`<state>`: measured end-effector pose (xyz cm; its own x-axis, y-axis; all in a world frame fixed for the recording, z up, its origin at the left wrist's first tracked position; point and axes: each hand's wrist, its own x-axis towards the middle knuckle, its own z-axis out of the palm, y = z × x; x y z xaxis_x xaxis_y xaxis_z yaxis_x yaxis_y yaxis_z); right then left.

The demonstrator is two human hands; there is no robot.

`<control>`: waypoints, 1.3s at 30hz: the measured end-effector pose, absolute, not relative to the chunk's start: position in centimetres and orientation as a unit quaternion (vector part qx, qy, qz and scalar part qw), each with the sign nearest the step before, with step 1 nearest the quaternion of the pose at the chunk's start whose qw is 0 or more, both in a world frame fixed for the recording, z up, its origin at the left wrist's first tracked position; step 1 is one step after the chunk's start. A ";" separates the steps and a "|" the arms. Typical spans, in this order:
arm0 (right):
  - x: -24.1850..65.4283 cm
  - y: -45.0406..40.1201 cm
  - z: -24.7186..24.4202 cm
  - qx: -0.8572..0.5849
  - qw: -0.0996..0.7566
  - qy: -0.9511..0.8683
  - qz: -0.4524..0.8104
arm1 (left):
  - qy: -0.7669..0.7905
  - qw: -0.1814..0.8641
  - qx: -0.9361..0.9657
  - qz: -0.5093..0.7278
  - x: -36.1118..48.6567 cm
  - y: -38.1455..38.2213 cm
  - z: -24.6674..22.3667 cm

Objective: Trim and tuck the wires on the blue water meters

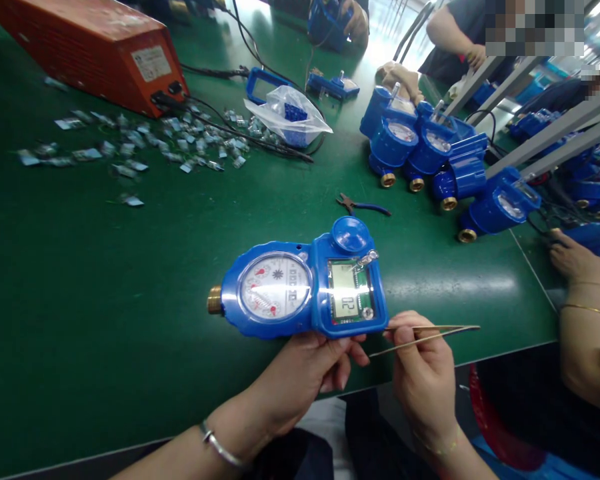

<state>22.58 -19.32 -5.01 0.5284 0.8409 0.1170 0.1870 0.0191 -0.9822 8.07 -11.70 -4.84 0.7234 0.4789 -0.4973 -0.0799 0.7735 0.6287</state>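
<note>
A blue water meter [270, 327] lies on the green table in front of me, its brass fitting pointing left. Its round dial and a small lit display [343, 288] face up, and a round blue lid [351, 234] stands flipped open on the far side. My left hand [310, 370] grips the meter's near edge with curled fingers, partly hidden under the housing. Between the fingers of my right hand [425, 373] is a pair of thin metal tweezers [450, 329]. Their tips are at the near right corner of the meter, the arms apart.
Pliers [365, 207] lie beyond the meter. Several blue meters [393, 143] stand at the back right. Small wired parts [180, 140], a plastic bag [293, 117] and an orange machine [105, 57] with cables are at the back left. A co-worker's hand [580, 257] is at the right.
</note>
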 end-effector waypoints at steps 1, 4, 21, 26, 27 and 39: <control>22.5 -19.3 -5.0 -0.646 0.586 -0.407 0.269 | 0.338 0.879 0.296 0.159 8.1 -11.7 -4.9; 22.2 -19.4 -5.1 -0.646 0.573 -0.422 0.276 | 0.341 0.874 0.310 0.152 8.0 -11.8 -5.0; 21.5 -19.0 -2.6 -0.580 0.622 -0.513 0.120 | 0.332 0.891 0.250 0.185 8.2 -12.0 -4.9; 19.7 -16.5 -1.7 -0.523 0.615 -0.573 0.141 | 0.305 0.907 0.231 0.178 7.7 -12.1 -4.5; 19.2 -16.0 -1.8 -0.518 0.617 -0.577 0.132 | 0.301 0.910 0.225 0.174 7.3 -12.1 -4.4; 18.7 -11.7 -2.6 -0.447 0.745 -0.492 0.050 | 0.369 0.873 0.169 0.272 2.5 -12.2 -4.1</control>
